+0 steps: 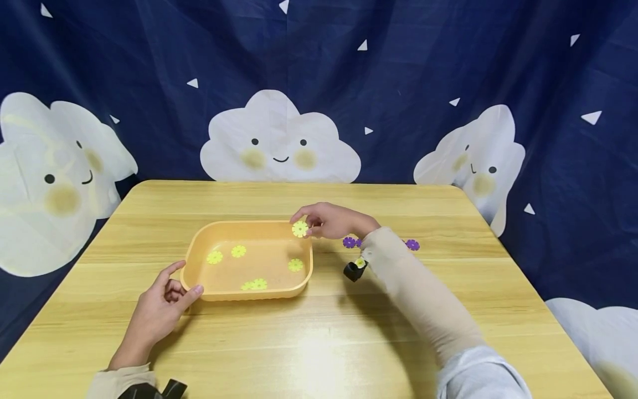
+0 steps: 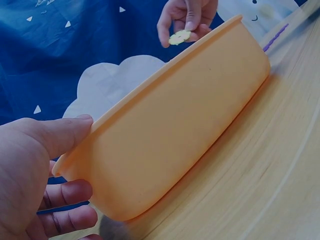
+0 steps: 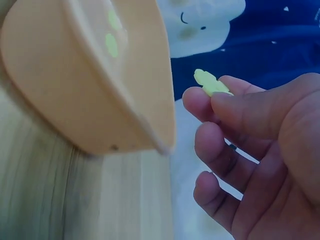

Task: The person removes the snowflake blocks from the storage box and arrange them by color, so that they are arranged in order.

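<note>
An orange plastic tub (image 1: 264, 266) with rounded corners rests on the table, several yellow flower-shaped discs (image 1: 295, 265) lying on its floor. My left hand (image 1: 157, 313) holds the tub's left end, its thumb (image 2: 75, 132) on the rim and the other fingers bent below. At the opposite end, my right hand (image 1: 334, 220) pinches one notched yellow disc (image 3: 212, 84) between thumb and fingertips. In the head view that disc overlaps the tub's back right corner. The left wrist view shows it just above the far rim.
Right of the tub, purple flower-shaped discs (image 1: 349, 242) lie in a row partly hidden behind the right sleeve (image 1: 413, 288). A black wrist device (image 1: 355, 270) shows below that forearm. Behind the wooden table (image 1: 279, 343) hangs a dark blue curtain (image 1: 319, 55) with white clouds.
</note>
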### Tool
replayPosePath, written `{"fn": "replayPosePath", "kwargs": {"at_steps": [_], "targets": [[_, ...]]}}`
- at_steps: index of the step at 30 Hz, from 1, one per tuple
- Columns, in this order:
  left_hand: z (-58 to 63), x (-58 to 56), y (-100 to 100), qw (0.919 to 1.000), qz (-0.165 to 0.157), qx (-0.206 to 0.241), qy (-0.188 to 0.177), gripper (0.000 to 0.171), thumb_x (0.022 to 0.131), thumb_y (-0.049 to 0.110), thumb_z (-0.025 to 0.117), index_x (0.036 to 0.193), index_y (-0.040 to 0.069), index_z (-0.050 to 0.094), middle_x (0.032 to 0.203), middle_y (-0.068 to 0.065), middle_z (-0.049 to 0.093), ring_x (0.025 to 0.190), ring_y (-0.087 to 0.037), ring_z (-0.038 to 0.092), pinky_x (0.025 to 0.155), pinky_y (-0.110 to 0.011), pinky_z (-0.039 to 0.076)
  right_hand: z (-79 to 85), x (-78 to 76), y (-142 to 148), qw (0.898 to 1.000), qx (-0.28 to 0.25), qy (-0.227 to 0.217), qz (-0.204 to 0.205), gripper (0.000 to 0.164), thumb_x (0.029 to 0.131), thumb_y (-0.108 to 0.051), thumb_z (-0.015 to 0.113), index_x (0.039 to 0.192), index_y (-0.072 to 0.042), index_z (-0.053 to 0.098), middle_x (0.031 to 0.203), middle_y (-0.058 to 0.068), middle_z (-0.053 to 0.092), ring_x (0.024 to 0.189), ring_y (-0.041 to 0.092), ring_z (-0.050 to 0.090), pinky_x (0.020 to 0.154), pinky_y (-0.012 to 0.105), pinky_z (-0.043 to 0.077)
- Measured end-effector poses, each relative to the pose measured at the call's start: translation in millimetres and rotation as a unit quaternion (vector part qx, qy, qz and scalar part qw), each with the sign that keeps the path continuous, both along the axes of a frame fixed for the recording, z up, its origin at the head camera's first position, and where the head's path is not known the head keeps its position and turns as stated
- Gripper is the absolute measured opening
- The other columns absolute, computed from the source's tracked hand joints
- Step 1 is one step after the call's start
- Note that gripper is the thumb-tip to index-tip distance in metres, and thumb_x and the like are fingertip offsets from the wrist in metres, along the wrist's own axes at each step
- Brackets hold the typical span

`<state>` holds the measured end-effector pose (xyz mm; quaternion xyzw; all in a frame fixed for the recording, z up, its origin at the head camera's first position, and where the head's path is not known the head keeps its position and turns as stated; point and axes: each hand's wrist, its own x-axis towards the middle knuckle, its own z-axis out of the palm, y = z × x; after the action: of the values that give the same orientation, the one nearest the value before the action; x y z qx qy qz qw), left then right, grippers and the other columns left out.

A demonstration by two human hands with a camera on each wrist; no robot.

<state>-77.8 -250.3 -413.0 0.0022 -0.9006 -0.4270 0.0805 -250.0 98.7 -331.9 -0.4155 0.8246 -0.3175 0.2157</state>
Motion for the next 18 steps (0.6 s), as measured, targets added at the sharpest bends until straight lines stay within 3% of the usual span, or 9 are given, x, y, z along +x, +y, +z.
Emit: {"fn": "replayPosePath", "kwargs": {"at_steps": [5, 10, 13, 16, 18], "targets": [[-0.4, 0.0, 0, 1.0, -0.001, -0.002, 0.001, 0.068, 0.091, 0.028, 0.071, 0.142, -0.001, 0.038, 0.082, -0.004, 0.055, 0.065, -0.007, 0.049, 0.059, -0.019, 0.041, -4.1, 3.8, 18, 0.999, -0.024, -0.016, -0.02, 0.038, 0.092, 0.005, 0.06, 0.13, -0.004, 0.056, 0.07, 0.001, 0.05, 0.06, 0.012, 0.04, 0.062, 0.025, 0.039], [-0.6, -0.4, 0, 1.0, 0.001, -0.002, 0.003, 0.067, 0.09, 0.028, 0.071, 0.142, -0.001, 0.039, 0.082, -0.004, 0.056, 0.066, -0.007, 0.05, 0.059, -0.019, 0.041, -8.4, 9.3, 37, 0.998, -0.025, -0.022, -0.054, 0.038, 0.094, 0.001, 0.061, 0.13, -0.007, 0.056, 0.076, 0.007, 0.057, 0.06, 0.014, 0.048, 0.061, 0.028, 0.044], [-0.2, -0.7, 0, 1.0, 0.003, -0.003, 0.005, 0.067, 0.09, 0.028, 0.071, 0.142, -0.001, 0.039, 0.082, -0.004, 0.056, 0.066, -0.007, 0.05, 0.059, -0.019, 0.041, -12.9, 11.3, 48, 0.997, -0.022, -0.021, -0.068, 0.037, 0.094, -0.003, 0.061, 0.13, -0.009, 0.056, 0.08, 0.01, 0.06, 0.062, 0.021, 0.053, 0.059, 0.028, 0.046], [-0.1, -0.5, 0, 1.0, 0.002, -0.005, 0.008, 0.066, 0.09, 0.027, 0.071, 0.142, -0.001, 0.04, 0.082, -0.004, 0.056, 0.066, -0.007, 0.05, 0.059, -0.019, 0.041, -18.2, 12.8, 57, 0.997, -0.032, -0.028, -0.071, 0.037, 0.093, 0.0, 0.061, 0.129, -0.005, 0.055, 0.081, 0.012, 0.061, 0.065, 0.031, 0.055, 0.057, 0.028, 0.046], [0.0, -0.3, 0, 0.9999, 0.0, -0.007, 0.009, 0.067, 0.091, 0.027, 0.07, 0.142, -0.002, 0.039, 0.082, -0.004, 0.056, 0.066, -0.007, 0.05, 0.059, -0.019, 0.041, -22.0, 13.9, 63, 0.996, -0.038, -0.029, -0.073, 0.037, 0.092, 0.002, 0.061, 0.129, -0.002, 0.055, 0.08, 0.009, 0.061, 0.065, 0.031, 0.055, 0.057, 0.028, 0.045]]}}
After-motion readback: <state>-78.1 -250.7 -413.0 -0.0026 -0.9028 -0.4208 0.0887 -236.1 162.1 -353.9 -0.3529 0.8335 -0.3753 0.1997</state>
